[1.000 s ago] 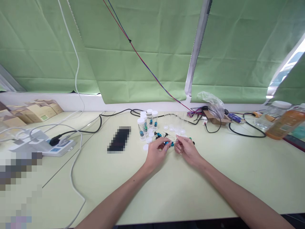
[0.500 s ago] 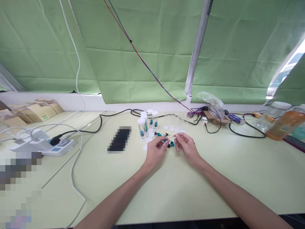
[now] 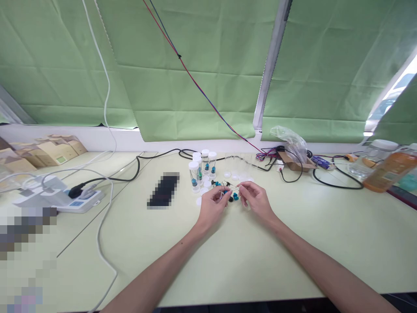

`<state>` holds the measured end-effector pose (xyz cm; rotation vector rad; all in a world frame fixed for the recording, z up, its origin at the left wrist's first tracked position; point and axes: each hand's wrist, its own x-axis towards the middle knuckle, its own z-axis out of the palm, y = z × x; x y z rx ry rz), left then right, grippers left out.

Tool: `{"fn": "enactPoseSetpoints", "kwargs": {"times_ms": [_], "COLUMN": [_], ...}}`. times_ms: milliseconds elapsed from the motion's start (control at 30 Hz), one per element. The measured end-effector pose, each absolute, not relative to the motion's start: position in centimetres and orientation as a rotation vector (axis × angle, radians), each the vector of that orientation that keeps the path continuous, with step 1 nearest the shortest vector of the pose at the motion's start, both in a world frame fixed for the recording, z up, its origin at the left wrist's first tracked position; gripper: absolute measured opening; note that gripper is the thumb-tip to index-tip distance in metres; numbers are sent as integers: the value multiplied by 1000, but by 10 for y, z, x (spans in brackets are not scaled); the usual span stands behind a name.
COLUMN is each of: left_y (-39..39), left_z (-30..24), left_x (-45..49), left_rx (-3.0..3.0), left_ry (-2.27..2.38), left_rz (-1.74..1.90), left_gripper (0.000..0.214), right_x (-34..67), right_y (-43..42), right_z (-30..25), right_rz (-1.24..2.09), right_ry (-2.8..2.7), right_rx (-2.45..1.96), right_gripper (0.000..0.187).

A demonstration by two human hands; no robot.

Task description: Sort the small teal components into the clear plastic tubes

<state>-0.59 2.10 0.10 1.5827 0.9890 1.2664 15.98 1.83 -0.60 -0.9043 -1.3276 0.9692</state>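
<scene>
My left hand (image 3: pixel 211 205) is closed in a pinch on thin metallic wire-like pieces that stick up between thumb and fingers. Opposite it, my right hand (image 3: pixel 256 201) pinches the end of a thin pale strand, which reaches across toward the left fingertips. What the strand belongs to is too small to make out. Below and between the hands lie small blue pieces (image 3: pixel 236 197) and a round black piece (image 3: pixel 231 199). Just beyond the left hand stand several clear tubes (image 3: pixel 194 177) with white caps and blue or green pieces inside. White round caps (image 3: pixel 204 191) lie beside them.
More clear tubes (image 3: pixel 243 163) stand behind the right hand. A dark pixelated rectangle (image 3: pixel 163 190) lies left of the tubes. A power strip (image 3: pixel 83 202) with cables is at the left; a cardboard box (image 3: pixel 298 163), cables and bottles (image 3: pixel 392 168) are at the right.
The wire-like pieces in my left fingers have tilted slightly to the left. My right fingertips have shifted very slightly left; both hands otherwise stay in place.
</scene>
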Motion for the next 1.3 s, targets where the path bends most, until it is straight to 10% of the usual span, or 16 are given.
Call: {"fn": "enactPoseSetpoints", "kwargs": {"times_ms": [1300], "left_y": [23], "left_z": [-2], "left_x": [-7], "left_rx": [1818], "left_ry": [1039], "left_rz": [1345], "left_gripper": [22], "right_x": [161], "right_y": [17], "right_z": [-5], "right_rz": [1065], "right_ry": [-1344], "right_rx": [-984], "right_gripper": [45]}}
